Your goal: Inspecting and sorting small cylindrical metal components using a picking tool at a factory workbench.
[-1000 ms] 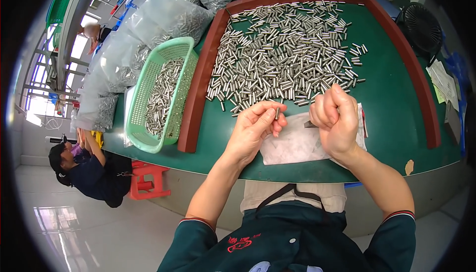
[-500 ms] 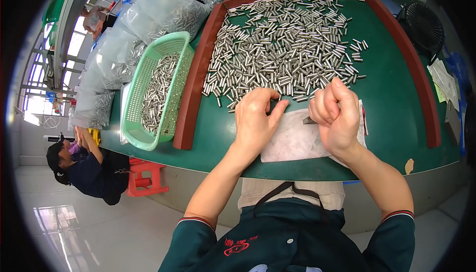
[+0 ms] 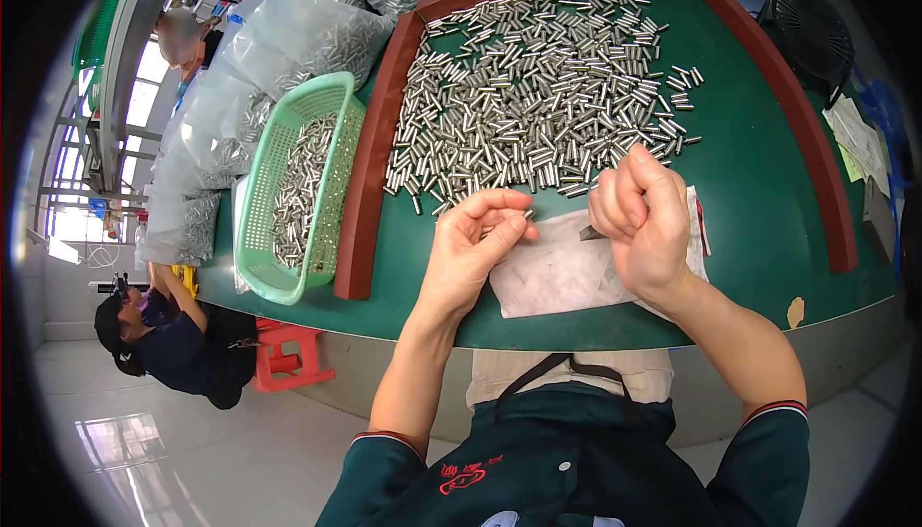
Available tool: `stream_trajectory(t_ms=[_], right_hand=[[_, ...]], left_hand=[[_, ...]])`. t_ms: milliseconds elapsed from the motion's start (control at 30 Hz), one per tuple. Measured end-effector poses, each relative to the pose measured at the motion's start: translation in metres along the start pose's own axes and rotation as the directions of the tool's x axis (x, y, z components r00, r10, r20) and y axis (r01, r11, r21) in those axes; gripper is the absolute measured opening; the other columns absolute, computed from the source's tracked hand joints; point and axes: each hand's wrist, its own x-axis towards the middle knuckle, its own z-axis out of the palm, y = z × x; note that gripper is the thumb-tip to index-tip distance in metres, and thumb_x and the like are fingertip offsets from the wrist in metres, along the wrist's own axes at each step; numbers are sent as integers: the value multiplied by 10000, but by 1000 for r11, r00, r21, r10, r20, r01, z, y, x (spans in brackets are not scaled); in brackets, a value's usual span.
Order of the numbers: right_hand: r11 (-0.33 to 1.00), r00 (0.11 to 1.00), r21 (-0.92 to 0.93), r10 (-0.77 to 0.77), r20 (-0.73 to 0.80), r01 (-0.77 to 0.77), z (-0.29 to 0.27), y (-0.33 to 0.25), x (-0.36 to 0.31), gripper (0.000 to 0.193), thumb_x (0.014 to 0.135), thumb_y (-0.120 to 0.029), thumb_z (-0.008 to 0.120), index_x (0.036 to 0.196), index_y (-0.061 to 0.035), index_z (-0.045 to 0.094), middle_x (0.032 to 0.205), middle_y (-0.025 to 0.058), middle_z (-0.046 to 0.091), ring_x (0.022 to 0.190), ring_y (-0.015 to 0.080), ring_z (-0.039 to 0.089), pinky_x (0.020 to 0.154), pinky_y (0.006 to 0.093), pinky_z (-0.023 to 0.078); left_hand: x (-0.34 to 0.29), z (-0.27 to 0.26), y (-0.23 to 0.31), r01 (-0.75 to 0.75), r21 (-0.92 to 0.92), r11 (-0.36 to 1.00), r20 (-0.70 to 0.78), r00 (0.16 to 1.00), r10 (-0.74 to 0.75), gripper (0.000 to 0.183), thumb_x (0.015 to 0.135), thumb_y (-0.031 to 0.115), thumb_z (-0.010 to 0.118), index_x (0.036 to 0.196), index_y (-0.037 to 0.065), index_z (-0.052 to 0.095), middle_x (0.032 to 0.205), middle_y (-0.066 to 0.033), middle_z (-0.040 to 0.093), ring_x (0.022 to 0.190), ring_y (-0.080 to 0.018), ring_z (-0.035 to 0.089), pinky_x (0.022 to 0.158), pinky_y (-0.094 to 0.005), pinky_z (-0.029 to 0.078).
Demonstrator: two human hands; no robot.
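Observation:
Many short metal pins (image 3: 519, 95) lie spread in a loose layer on the green tabletop in front of me. My left hand (image 3: 471, 249) is closed at their near edge, palm partly turned up, with a metal pin (image 3: 528, 214) pinched between thumb and fingers. Closed in a fist, my right hand (image 3: 645, 225) hovers over a white cloth (image 3: 552, 277). A small dark pointed piece (image 3: 590, 233) sticks out below its fingers; the rest of that thing is hidden.
A brown wooden frame (image 3: 370, 191) borders the pins on the left, back and right. Left of it stands a green basket (image 3: 259, 249) of pins, beside plastic bags (image 3: 202, 133) of metal parts. A black fan (image 3: 812, 37) is at right. Another person (image 3: 168, 335) sits far left.
My left hand has drawn back slightly from the pins and rolled palm-up, a pin now showing in its fingertips. The right fist has barely moved.

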Motion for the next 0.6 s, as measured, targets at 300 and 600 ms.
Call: stream_trajectory(t_ms=[300, 600], right_hand=[[1000, 1000, 6, 2, 1, -2, 1, 0, -1, 420, 886, -232, 339, 492, -99, 286, 422, -7, 285, 392, 66, 209, 378, 226, 173], [999, 999, -45, 7, -36, -8, 4, -1, 0, 443, 900, -239, 298, 476, -114, 259, 402, -14, 245, 372, 76, 153, 371, 238, 162]], left_hand=[[0, -2, -2, 22, 16, 1000, 53, 998, -23, 153, 830, 81, 508, 941, 1, 577, 749, -27, 605, 526, 4, 369, 458, -145, 270], [-4, 22, -4, -454, 708, 541, 232, 873, 429, 80, 717, -1, 591, 796, -2, 579, 627, -37, 546, 500, -100, 467, 449, -232, 370]])
